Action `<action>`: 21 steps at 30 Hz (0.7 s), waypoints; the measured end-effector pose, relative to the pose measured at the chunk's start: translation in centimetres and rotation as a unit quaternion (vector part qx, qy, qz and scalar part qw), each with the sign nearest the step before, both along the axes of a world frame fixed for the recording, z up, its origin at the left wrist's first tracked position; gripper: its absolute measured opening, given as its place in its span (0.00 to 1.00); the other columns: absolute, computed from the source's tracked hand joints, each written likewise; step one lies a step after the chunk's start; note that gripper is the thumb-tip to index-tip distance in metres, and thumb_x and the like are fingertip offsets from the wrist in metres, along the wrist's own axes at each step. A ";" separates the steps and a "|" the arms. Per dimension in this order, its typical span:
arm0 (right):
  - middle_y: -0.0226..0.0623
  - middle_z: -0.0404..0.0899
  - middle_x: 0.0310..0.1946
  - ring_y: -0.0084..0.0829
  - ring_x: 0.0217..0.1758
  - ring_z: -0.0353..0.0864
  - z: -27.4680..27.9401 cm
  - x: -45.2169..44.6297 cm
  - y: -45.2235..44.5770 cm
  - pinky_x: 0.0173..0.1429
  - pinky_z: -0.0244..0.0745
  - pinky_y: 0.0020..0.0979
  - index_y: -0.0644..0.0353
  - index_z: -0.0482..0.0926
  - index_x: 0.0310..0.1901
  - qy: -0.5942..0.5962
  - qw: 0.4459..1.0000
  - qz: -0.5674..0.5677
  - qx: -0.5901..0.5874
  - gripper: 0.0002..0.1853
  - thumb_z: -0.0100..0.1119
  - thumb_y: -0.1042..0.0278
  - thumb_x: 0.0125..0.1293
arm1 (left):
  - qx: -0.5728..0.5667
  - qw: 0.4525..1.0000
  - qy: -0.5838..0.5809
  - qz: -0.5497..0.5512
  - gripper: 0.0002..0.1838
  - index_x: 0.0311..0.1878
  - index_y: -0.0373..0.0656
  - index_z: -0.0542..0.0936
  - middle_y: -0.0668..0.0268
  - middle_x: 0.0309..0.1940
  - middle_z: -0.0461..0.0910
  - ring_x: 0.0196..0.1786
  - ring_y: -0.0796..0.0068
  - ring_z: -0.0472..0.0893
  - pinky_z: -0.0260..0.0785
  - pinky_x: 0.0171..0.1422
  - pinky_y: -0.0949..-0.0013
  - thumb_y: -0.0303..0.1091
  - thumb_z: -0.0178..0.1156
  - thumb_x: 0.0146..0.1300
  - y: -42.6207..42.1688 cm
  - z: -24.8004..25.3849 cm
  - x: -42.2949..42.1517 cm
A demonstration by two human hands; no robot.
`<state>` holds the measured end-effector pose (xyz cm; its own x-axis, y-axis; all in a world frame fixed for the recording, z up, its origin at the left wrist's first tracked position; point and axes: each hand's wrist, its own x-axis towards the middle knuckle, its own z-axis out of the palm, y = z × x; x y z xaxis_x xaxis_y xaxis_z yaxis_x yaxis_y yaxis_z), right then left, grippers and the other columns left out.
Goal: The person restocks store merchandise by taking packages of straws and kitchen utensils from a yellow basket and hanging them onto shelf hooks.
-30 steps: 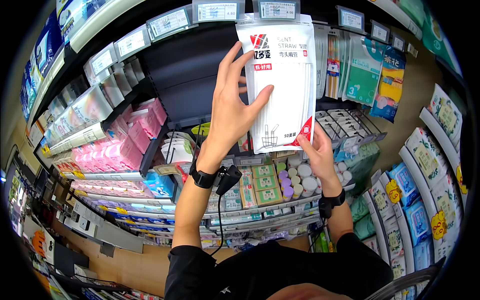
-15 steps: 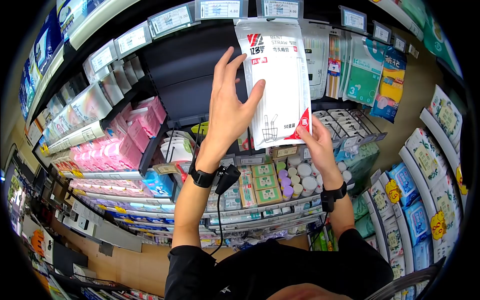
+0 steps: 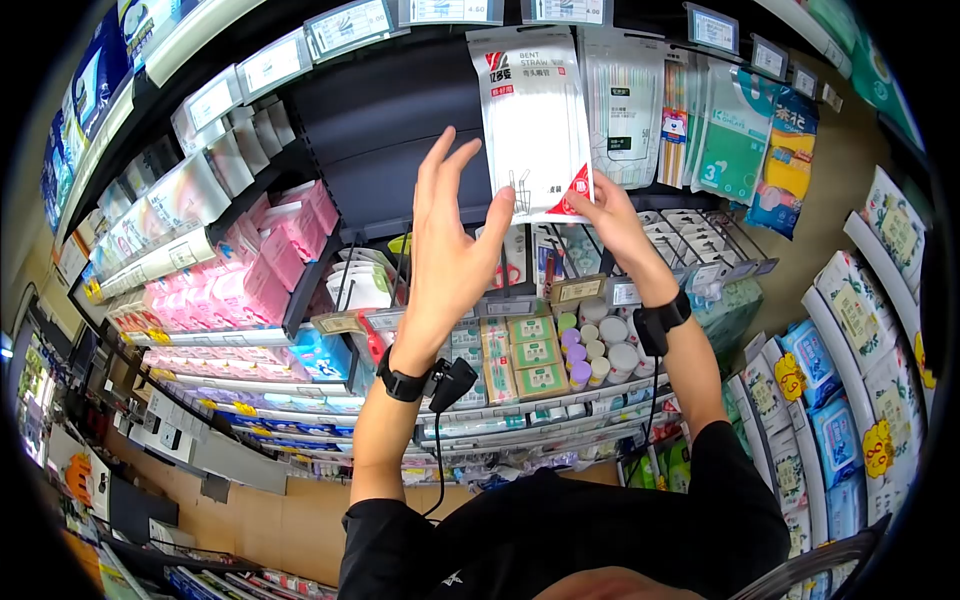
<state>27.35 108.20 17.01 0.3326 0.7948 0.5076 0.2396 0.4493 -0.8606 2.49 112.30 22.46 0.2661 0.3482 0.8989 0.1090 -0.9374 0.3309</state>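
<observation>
A white pack of bent straws (image 3: 535,130) hangs upright below the price tags, its front toward me. My right hand (image 3: 622,228) pinches the pack's lower right corner, thumb on the red triangle and fingers behind. Beside the pack's lower left edge, my left hand (image 3: 450,250) is open with fingers spread; its thumb tip is close to the lower left corner, and I cannot tell if it touches. Just right of this pack hangs another pack of coloured straws (image 3: 622,110). Both wrists wear black straps with a small device.
Green packs (image 3: 738,135) and a blue-yellow pack (image 3: 785,165) hang farther right. Metal hooks (image 3: 565,250) stick out below the hands. Lower shelves hold green-white boxes (image 3: 535,355) and round tubs (image 3: 615,330). Pink packs (image 3: 245,285) line the left, wipes (image 3: 835,435) the right.
The straw pack has moved up and away toward the shelf back, showing more of the neighbouring straws. My right hand followed it up and left. My left thumb no longer overlaps the pack's middle.
</observation>
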 end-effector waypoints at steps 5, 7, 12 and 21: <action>0.40 0.85 0.51 0.22 0.49 0.84 -0.1 1.6 2.5 0.50 0.80 0.26 0.67 0.71 0.66 -0.001 1.000 0.019 -0.024 0.21 0.59 0.71 0.74 | -0.035 0.999 0.002 -0.005 0.27 0.70 0.38 0.71 0.51 0.73 0.67 0.71 0.51 0.70 0.57 0.75 0.55 0.40 0.60 0.72 -1.1 -2.6 -1.8; 0.41 0.85 0.53 0.24 0.52 0.83 0.0 1.7 3.1 0.53 0.79 0.27 0.67 0.70 0.67 -0.024 0.998 0.014 -0.053 0.23 0.59 0.71 0.74 | -0.085 0.989 -0.097 -0.071 0.28 0.71 0.37 0.70 0.52 0.71 0.70 0.68 0.53 0.73 0.57 0.74 0.57 0.40 0.58 0.73 -1.5 -3.9 -2.3; 0.44 0.81 0.57 0.29 0.55 0.83 0.3 1.3 2.6 0.59 0.79 0.32 0.70 0.69 0.64 -0.031 0.996 0.001 -0.088 0.24 0.62 0.69 0.71 | -0.089 0.988 -0.102 -0.076 0.28 0.72 0.33 0.67 0.49 0.70 0.70 0.64 0.57 0.76 0.64 0.71 0.56 0.37 0.52 0.73 -3.2 -7.5 -4.2; 0.60 0.63 0.74 0.50 0.75 0.69 -2.6 -2.1 -8.3 0.73 0.69 0.42 0.68 0.52 0.77 -0.276 0.945 -0.173 -0.023 0.42 0.65 0.64 0.69 | -0.223 0.955 -0.176 -0.081 0.28 0.73 0.35 0.66 0.53 0.73 0.67 0.65 0.58 0.76 0.63 0.73 0.56 0.38 0.52 0.75 -9.9 -13.6 -9.3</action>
<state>25.25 99.94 14.40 0.2715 0.7126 0.6469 0.7836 0.2266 -0.5784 -6.84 102.40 8.90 0.0572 0.6977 0.7141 -0.2171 -0.6894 0.6910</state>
